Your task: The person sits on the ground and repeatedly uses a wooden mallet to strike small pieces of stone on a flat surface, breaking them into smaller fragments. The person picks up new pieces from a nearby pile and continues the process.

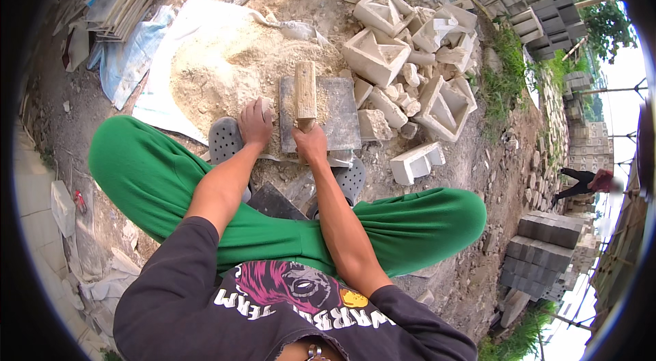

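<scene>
My right hand [311,143] is wrapped round the handle of a wooden mallet [305,91]. The mallet's long, worn, block-like head lies over a flat grey slab [340,115] dusted with pale crumbs. Just left of the slab, my left hand [256,123] is closed, its fingers curled by a small pale lump; what it grips is not clear. Beyond that hand spreads a heap of pale sandy powder [205,77] on a white sheet [158,99].
Broken pale cast blocks [377,57] and rubble lie right of the slab. Stacked boards [117,5] stand at the far left beside a blue sheet [126,63]. Grey bricks [540,251] are piled at right, near another person [589,183]. My grey clogs [224,140] flank the slab.
</scene>
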`<state>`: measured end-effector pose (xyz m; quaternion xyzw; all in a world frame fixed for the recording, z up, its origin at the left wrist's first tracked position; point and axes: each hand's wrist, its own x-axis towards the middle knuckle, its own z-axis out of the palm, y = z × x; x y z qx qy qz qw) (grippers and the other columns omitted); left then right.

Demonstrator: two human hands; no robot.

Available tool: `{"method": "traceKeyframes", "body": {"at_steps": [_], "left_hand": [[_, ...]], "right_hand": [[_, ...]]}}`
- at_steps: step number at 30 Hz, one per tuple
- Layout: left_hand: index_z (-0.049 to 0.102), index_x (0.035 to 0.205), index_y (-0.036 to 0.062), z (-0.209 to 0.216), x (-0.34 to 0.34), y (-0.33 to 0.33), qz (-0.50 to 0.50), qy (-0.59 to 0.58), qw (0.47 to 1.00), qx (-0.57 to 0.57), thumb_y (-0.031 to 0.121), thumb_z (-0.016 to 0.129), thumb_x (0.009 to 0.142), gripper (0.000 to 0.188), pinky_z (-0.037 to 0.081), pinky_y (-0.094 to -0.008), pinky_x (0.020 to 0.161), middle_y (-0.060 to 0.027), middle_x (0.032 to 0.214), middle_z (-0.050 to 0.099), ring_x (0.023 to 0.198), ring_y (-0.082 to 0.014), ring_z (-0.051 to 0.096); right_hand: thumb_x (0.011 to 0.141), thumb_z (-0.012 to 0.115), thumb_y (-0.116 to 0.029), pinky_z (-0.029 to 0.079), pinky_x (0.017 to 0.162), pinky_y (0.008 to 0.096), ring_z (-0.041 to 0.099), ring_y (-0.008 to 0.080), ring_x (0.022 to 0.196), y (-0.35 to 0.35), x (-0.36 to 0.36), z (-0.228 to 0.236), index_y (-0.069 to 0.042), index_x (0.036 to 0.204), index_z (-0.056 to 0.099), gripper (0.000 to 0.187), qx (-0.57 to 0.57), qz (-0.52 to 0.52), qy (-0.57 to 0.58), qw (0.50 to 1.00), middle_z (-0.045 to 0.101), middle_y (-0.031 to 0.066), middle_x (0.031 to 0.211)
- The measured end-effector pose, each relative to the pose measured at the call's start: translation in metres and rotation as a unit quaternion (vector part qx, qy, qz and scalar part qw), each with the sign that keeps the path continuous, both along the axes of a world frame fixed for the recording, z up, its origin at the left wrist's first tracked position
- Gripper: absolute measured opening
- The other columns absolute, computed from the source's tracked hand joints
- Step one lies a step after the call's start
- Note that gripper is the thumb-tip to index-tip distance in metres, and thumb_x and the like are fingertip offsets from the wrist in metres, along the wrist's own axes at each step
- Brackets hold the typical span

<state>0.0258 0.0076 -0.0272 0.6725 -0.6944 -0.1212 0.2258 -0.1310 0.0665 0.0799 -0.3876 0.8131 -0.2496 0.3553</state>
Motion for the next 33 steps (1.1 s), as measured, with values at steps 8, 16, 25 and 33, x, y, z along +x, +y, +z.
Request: {"method": "traceKeyframes", "body": {"at_steps": [8, 16, 25, 33], "left_hand": [[0.050, 0.141, 0.0081, 0.012, -0.002, -0.002, 0.015, -0.005, 0.999, 0.037, 0.042, 0.056, 0.094, 0.058, 0.032, -0.0456, 0.107, -0.0117, 0.128, 0.055, 0.124, -0.0299, 0.046], [0.051, 0.139, 0.0084, 0.003, -0.004, 0.003, 0.032, -0.012, 0.999, 0.023, 0.046, 0.060, 0.091, 0.062, 0.036, -0.0467, 0.102, -0.0127, 0.124, 0.055, 0.119, -0.0319, 0.049], [0.050, 0.141, 0.0091, 0.011, -0.009, 0.001, 0.073, 0.013, 0.994, 0.075, 0.047, 0.061, 0.089, 0.065, 0.034, -0.0466, 0.105, -0.0139, 0.129, 0.051, 0.123, -0.0326, 0.045], [0.049, 0.140, 0.0065, 0.017, -0.013, -0.003, 0.058, 0.046, 0.990, 0.116, 0.040, 0.063, 0.089, 0.063, 0.038, -0.0454, 0.106, -0.0139, 0.132, 0.049, 0.123, -0.0326, 0.047]], "right_hand": [[0.077, 0.072, -0.030, 0.055, 0.063, 0.0380, 0.071, 0.0269, 0.066, 0.001, -0.013, 0.023, 0.007, 0.091, 0.066, 0.040, -0.008, -0.063, -0.051, 0.997, 0.070, 0.0187, 0.075], [0.079, 0.070, -0.029, 0.054, 0.062, 0.0388, 0.069, 0.0264, 0.063, -0.006, -0.004, 0.006, 0.005, 0.093, 0.065, 0.037, -0.135, -0.025, 0.030, 0.990, 0.069, 0.0169, 0.073], [0.075, 0.071, -0.038, 0.053, 0.080, 0.0483, 0.069, 0.0438, 0.091, 0.010, -0.020, -0.002, 0.006, 0.103, 0.067, 0.053, 0.079, 0.002, 0.023, 0.997, 0.070, 0.0289, 0.092], [0.079, 0.071, -0.024, 0.052, 0.054, 0.0350, 0.067, 0.0206, 0.057, 0.000, -0.007, 0.017, 0.003, 0.090, 0.060, 0.031, -0.149, -0.067, -0.043, 0.986, 0.066, 0.0120, 0.069]]}}
